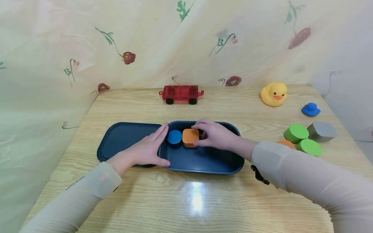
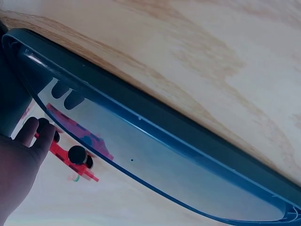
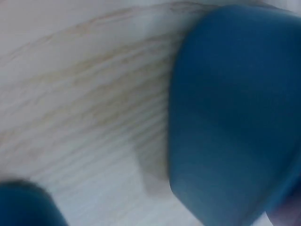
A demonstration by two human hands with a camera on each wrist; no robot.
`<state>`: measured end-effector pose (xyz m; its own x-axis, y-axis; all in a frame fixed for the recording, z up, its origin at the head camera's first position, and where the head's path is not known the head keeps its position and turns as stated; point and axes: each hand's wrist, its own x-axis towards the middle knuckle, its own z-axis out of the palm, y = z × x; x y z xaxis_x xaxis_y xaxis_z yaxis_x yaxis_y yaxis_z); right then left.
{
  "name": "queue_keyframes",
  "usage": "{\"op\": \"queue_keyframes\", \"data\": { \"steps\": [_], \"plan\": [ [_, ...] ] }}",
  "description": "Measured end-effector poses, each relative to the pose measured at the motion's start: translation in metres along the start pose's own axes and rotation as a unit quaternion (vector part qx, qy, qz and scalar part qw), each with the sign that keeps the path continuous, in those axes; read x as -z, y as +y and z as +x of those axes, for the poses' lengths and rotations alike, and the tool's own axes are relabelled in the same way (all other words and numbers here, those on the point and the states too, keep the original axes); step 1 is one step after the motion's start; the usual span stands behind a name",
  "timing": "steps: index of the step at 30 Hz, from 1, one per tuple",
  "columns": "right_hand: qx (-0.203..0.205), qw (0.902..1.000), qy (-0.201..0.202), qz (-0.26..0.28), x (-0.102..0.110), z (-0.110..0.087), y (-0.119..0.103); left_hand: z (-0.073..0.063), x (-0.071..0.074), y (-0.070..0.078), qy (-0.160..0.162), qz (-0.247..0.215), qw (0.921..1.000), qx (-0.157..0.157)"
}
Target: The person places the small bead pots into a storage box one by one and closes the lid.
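Observation:
A dark blue oblong box (image 1: 201, 161) stands on the table, its outer wall (image 3: 225, 117) filling much of the right wrist view. In it, a round blue-topped block (image 1: 175, 137) sits at the left end beside an orange block (image 1: 190, 136) with rounded corners. My right hand (image 1: 216, 134) reaches in and pinches the orange block at its right side. With fingers straight and thumb spread, my left hand (image 1: 147, 149) rests against the box's left end. The dark lid-like tray (image 1: 125, 140) lies under that hand, glossy in the left wrist view.
Behind the box stands a red toy wagon (image 1: 180, 93). A yellow duck (image 1: 274, 94) and a small blue duck (image 1: 310, 109) are at the back right. Green blocks (image 1: 296, 133), a grey block (image 1: 322, 131) and an orange piece (image 1: 287, 143) lie near the right sleeve.

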<state>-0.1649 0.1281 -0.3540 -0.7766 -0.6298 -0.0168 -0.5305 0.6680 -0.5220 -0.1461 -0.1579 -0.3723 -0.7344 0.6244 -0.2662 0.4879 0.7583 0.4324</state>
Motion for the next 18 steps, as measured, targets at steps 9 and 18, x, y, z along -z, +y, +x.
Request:
{"op": "queue_keyframes", "data": {
  "steps": [9,18],
  "plan": [
    [-0.009,0.999,0.014,0.042,0.03,-0.022,0.003,-0.001,0.001,0.003,-0.002,0.006,1.0,0.0],
    [-0.012,0.9983,0.025,0.051,0.05,-0.049,0.014,0.0,0.001,0.004,-0.003,0.005,1.0,-0.003]
  ]
}}
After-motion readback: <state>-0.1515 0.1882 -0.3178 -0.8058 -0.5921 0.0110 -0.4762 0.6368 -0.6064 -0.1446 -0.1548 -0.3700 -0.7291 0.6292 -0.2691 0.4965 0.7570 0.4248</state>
